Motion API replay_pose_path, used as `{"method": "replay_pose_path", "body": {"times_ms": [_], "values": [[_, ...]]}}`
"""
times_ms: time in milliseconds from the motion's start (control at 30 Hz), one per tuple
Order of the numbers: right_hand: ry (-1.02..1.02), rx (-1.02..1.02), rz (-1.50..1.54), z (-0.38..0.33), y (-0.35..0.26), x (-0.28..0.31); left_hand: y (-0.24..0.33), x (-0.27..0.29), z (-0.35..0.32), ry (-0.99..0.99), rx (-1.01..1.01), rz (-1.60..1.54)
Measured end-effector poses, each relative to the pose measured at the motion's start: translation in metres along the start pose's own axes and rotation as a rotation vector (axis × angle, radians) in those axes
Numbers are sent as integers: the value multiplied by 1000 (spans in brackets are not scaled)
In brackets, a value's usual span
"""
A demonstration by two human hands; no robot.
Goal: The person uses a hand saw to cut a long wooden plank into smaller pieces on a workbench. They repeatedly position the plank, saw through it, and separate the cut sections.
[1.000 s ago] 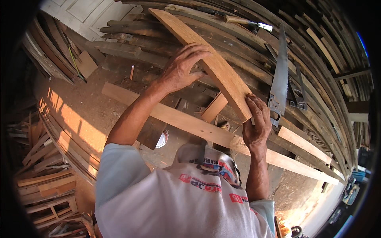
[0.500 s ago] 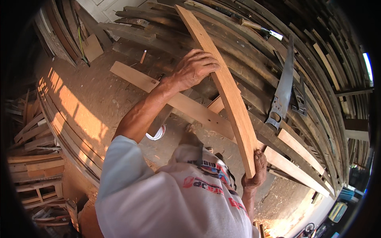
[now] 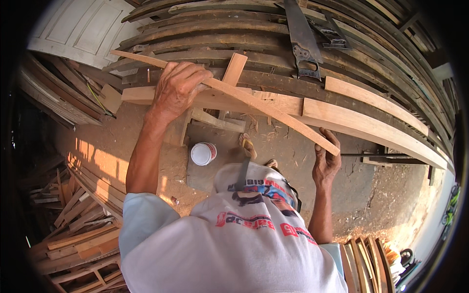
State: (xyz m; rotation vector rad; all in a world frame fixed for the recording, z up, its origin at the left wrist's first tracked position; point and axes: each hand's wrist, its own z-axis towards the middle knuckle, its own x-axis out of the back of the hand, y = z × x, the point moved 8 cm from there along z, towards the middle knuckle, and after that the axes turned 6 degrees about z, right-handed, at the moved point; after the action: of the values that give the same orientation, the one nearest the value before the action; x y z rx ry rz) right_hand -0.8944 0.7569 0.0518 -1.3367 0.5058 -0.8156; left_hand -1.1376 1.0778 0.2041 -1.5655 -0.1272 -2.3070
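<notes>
A long, narrow wooden board (image 3: 261,106) slants from upper left down to the right across the view, its thin edge turned up. My left hand (image 3: 180,87) is closed over it towards its far left end. At the near right end, my right hand (image 3: 326,158) grips the board between thumb and fingers. Beneath it runs a long, thick wooden beam (image 3: 356,116), and a short wooden piece (image 3: 235,69) sticks out beyond the beam. Whether the board touches the beam, I cannot tell.
A handsaw (image 3: 305,46) and a smaller dark tool (image 3: 333,36) lie on stacked planks (image 3: 210,41) beyond the beam. A loose wood strip (image 3: 376,100) rests at the right. A white bucket (image 3: 203,153) stands on the floor by my feet. Scrap wood (image 3: 80,210) is piled at left.
The board has swung from steep to a flatter slant and turned edge-up, both hands keeping hold. My left hand has moved left and my right hand up. The view has turned too.
</notes>
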Motion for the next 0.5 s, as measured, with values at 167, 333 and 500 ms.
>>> {"method": "replay_pose_path", "body": {"times_ms": [167,333,500], "values": [[-7,-103,-66,-14,17,10,29,-14,-32,-7,79,8],[-84,188,-202,-20,-6,14,38,-24,-78,20,218,-26],[-145,228,-202,-18,-10,14,40,-26,-86,-66,287,-50]]}}
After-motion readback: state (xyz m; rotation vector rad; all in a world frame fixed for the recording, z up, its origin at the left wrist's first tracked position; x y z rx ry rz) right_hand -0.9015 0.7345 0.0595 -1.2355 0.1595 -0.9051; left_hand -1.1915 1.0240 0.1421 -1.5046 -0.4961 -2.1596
